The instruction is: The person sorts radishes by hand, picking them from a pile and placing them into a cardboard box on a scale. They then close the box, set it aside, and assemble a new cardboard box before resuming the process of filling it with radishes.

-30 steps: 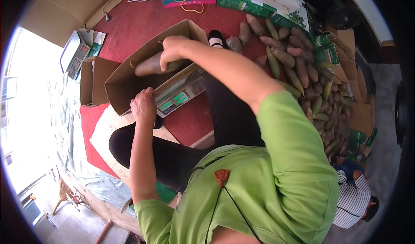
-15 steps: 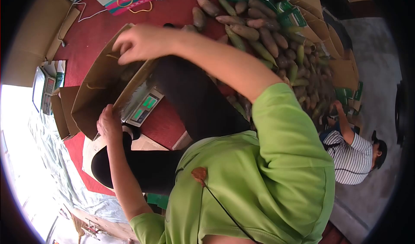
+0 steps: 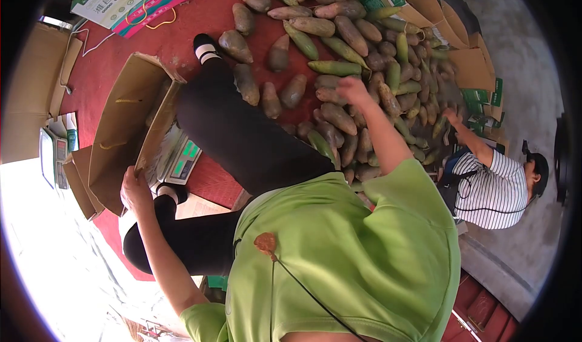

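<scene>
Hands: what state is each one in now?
Left hand: closed on the cardboard box edge.
Right hand: above the roots, grip cannot be told.

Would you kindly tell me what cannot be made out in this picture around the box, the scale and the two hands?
Head view: inside of the cardboard box, hidden by its own walls.
Head view: scale readout, too small; the box covers part of the scale.
Head view: right hand over the roots, blurred; holding or empty, unclear.
Head view: left hand fingertips, curled behind the box edge.
</scene>
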Demonstrator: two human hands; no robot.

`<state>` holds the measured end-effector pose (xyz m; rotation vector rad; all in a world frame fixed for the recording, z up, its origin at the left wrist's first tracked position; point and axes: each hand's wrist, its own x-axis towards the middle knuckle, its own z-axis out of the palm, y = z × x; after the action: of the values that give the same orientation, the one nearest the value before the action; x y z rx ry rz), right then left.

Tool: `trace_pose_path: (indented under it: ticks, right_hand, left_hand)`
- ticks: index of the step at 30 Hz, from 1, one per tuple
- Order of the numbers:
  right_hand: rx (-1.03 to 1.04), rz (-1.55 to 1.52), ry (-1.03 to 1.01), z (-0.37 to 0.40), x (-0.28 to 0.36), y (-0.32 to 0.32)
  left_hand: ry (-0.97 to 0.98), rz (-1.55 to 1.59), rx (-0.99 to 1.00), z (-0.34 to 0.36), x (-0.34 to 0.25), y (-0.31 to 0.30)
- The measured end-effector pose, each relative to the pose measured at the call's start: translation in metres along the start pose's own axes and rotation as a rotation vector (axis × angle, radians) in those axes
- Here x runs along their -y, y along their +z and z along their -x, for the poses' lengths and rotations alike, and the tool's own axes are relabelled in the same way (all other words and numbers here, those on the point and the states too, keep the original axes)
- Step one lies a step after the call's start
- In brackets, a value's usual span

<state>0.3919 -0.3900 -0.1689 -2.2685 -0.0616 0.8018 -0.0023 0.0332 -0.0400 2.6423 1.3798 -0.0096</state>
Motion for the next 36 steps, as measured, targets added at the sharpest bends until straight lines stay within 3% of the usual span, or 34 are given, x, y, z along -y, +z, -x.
trace_pose_path:
  ticks: [4, 12, 17, 24, 29, 36]
  right_hand:
    - [-0.041, 0.229, 0.010, -0.001, -0.101, 0.011]
    - [-0.112, 0.444, 0.081, 0.019, -0.132, 0.010]
    - [-0.037, 0.657, 0.204, 0.045, -0.099, 0.017]
    - [0.048, 0.723, 0.169, 0.039, -0.086, 0.025]
    - [0.117, 0.714, 0.274, 0.029, -0.081, 0.031]
    - [0.085, 0.739, 0.147, 0.018, -0.094, 0.031]
  left_hand:
    - [0.023, 0.006, -0.013, -0.001, 0.007, 0.005]
    - [0.006, 0.018, -0.011, -0.001, 0.010, 0.008]
    - [-0.005, 0.017, 0.009, -0.003, 0.020, 0.014]
    - [0.003, -0.036, -0.028, 0.000, 0.016, 0.014]
    - [0.045, -0.006, -0.066, -0.001, 0.023, 0.017]
    - [-0.006, -0.003, -0.039, 0.001, 0.007, 0.007]
